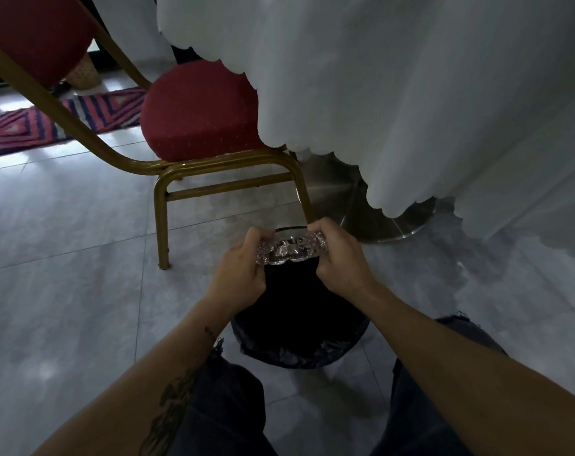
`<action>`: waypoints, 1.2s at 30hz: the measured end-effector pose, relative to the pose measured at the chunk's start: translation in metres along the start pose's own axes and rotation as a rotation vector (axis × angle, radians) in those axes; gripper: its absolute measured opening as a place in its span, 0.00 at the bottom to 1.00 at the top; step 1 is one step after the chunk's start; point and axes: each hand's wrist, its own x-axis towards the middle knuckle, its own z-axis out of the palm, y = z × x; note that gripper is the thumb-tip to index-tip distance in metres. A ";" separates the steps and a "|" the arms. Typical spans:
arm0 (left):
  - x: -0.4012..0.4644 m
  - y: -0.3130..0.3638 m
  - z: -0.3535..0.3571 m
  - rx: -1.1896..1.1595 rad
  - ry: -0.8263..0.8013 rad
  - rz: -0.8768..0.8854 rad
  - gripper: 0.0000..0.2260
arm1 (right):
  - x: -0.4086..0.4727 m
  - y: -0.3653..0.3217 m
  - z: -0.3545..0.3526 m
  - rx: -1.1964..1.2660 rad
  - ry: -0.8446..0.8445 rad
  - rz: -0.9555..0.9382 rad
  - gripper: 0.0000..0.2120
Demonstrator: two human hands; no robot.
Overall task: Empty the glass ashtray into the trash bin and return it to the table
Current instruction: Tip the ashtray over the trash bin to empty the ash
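Observation:
The clear cut-glass ashtray (291, 250) is held over the trash bin (299, 337), a dark bin lined with a black plastic bag that stands on the floor between my knees. My left hand (241, 274) grips the ashtray's left edge and my right hand (340, 258) grips its right edge. The ashtray is tipped on its side, and I cannot tell whether anything is in it. The table (378, 205) shows only as a round metal base under a long white tablecloth (394, 93).
A red padded chair (197, 116) with a gold metal frame stands just behind the bin on the left. The tablecloth hangs low at the right. A striped red rug (59, 123) lies on the grey tiled floor at far left.

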 end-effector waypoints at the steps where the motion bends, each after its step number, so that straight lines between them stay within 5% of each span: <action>1: -0.001 -0.001 0.001 -0.001 0.009 -0.007 0.25 | -0.001 0.000 0.002 0.003 0.005 -0.003 0.23; 9: 0.000 -0.003 0.005 -0.104 -0.152 -0.190 0.17 | -0.007 0.012 0.003 0.014 -0.058 0.129 0.17; 14: 0.002 -0.001 0.003 -0.524 -0.150 -0.457 0.14 | 0.000 0.012 -0.001 0.117 -0.095 0.269 0.15; 19: 0.003 0.009 -0.005 -0.728 -0.157 -0.529 0.17 | 0.011 0.008 -0.006 0.126 -0.156 0.362 0.15; 36: 0.011 -0.011 0.010 -0.714 -0.121 -0.641 0.20 | 0.028 0.011 0.004 0.298 -0.302 0.510 0.26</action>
